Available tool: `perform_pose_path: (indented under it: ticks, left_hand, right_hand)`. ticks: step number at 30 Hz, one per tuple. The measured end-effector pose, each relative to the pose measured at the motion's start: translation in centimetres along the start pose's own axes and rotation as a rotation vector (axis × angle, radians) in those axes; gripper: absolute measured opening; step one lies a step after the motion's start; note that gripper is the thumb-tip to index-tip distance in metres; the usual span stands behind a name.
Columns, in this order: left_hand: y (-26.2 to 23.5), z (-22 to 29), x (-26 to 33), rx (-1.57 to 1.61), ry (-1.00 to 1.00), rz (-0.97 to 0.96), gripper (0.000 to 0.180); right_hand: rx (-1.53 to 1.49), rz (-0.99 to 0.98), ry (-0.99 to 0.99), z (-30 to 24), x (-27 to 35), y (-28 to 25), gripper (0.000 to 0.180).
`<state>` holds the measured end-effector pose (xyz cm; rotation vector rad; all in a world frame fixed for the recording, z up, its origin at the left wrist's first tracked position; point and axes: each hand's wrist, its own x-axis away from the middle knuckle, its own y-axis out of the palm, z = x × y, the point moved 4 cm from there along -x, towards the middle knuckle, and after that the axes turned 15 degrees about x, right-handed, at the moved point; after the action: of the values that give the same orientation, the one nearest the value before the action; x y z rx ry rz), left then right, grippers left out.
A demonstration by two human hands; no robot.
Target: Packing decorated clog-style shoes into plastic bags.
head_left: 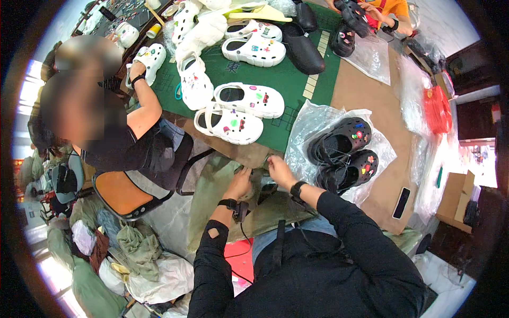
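Note:
At the near edge of the table, my left hand is closed, with its fingertips pressed together on something too small or hidden to make out. My right hand, just beside it, pinches at the table edge, and what is between its fingers I cannot make out. Olive-green cloth hangs below both hands. To the right, a pair of black clogs with colourful charms rests on a clear plastic bag. A pair of white clogs with charms stands ahead of my hands on the green mat.
More white clogs and a black clog crowd the far table. On the left, a co-worker's hand holds a white clog. Another person handles dark clogs at far right. A phone lies on brown board. A chair stands left.

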<state>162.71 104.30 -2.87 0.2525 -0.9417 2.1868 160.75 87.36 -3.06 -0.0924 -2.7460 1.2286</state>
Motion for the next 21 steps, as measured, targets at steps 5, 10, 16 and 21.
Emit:
perform_pose_path:
  ticks: [5, 10, 16, 21]
  left_hand:
    - [2.3, -3.3, -0.1, 1.431, -0.287, 0.263, 0.033]
    - [4.9, -3.4, -2.2, 1.885, -0.450, 0.388, 0.026]
    - [6.2, -4.7, -2.6, 1.919, -0.406, 0.451, 0.035]
    - [5.9, -6.1, -3.4, 1.071, -0.515, 0.544, 0.041]
  right_hand:
    - [0.294, -0.109, -0.322, -2.3, 3.0, 0.0, 0.038]
    - [0.653, -0.108, -0.387, -1.9, 4.3, -0.3, 0.048]
    - [0.775, -0.220, -0.392, -1.9, 3.8, 0.5, 0.055]
    - [0.655, -0.218, -0.324, -2.0, 3.9, -0.9, 0.057]
